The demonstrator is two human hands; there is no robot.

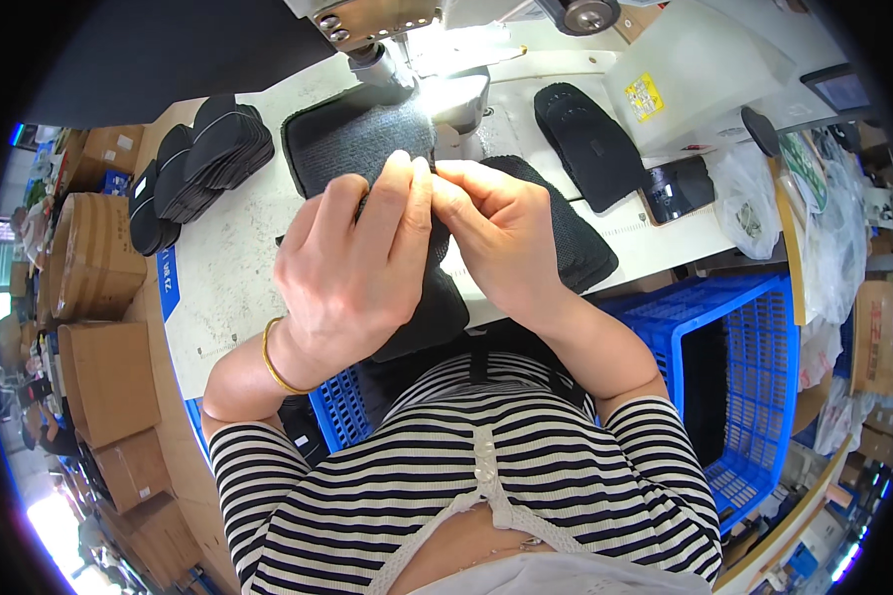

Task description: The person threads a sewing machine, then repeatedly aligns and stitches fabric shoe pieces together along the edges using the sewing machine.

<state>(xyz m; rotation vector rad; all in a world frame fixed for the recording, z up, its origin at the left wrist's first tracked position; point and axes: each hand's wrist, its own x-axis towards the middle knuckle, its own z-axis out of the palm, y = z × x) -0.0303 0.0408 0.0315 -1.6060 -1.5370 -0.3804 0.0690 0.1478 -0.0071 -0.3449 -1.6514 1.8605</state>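
Observation:
My left hand [352, 263] and my right hand [506, 238] are raised close together in front of the sewing machine [377, 64]. On both, thumb and fingers are pinched, and the fingertips nearly meet. What they pinch is hidden or too small to make out. Just behind the fingertips, a black textured padded fabric piece [342, 139] lies below the machine head, partly covered by my left hand. More black fabric [432, 322] shows below my hands at the table's front edge. Beside my right hand lie black mesh-textured pieces [580, 248], partly hidden by it.
Stacks of black fabric pieces [213, 149] sit at the table's far left. A black shaped piece [585, 139] and a dark phone-like slab [678, 188] lie to the right, near a clear plastic bag [747, 203]. A blue crate [789, 367] stands below right; cardboard boxes [109, 377] are left.

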